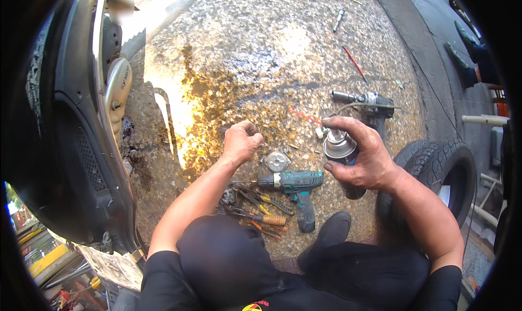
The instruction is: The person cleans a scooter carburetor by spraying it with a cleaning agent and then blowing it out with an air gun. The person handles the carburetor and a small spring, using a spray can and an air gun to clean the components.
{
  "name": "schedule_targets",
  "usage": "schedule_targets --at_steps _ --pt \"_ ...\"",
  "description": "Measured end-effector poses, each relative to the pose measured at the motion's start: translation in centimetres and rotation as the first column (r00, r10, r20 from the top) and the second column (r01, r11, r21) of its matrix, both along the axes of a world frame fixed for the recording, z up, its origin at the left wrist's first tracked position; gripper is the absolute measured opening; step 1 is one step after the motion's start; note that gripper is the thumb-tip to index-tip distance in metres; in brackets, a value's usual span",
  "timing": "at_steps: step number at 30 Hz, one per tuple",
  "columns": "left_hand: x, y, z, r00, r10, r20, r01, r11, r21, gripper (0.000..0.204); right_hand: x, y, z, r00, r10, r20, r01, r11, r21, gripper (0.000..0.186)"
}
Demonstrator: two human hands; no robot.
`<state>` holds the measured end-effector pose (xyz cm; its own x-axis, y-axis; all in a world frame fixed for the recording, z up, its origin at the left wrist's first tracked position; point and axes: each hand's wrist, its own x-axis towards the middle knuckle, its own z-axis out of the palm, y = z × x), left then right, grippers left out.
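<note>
My right hand (372, 156) is wrapped round a spray can (340, 148), with the index finger on top at the nozzle. A thin red straw (304, 116) sticks out from the nozzle toward the left. My left hand (242, 142) is closed, its fingers curled together over the wet, brown-stained ground. Whatever those fingers pinch, if anything, is hidden. Just below and between the hands, a round metal part (277, 161) lies on the ground. Nearer to me is a teal cordless drill (296, 180) with a bit in its chuck.
Pliers (280, 203) and an orange-handled tool (272, 219) lie near my knees. Beyond the can rests an impact wrench (375, 107). Tyres (451, 164) stand at right. A red rod (354, 63) lies farther off. A black vehicle body (81, 142) fills the left side.
</note>
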<state>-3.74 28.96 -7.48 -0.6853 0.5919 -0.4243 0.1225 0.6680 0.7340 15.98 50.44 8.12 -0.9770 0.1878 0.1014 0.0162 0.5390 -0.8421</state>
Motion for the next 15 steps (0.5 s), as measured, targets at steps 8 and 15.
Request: schedule_targets --at_steps 8,15 --pt "-10.9 -3.8 7.7 0.429 0.29 0.856 -0.861 0.419 0.29 0.014 -11.1 -6.9 2.2 0.963 0.09 -0.254 -0.072 0.994 0.08 0.064" --pt "-12.4 -6.7 9.0 0.338 0.317 0.886 -0.936 0.213 0.281 0.011 -14.1 -15.1 -0.6 0.948 -0.129 -0.29 0.092 0.986 -0.136 0.061"
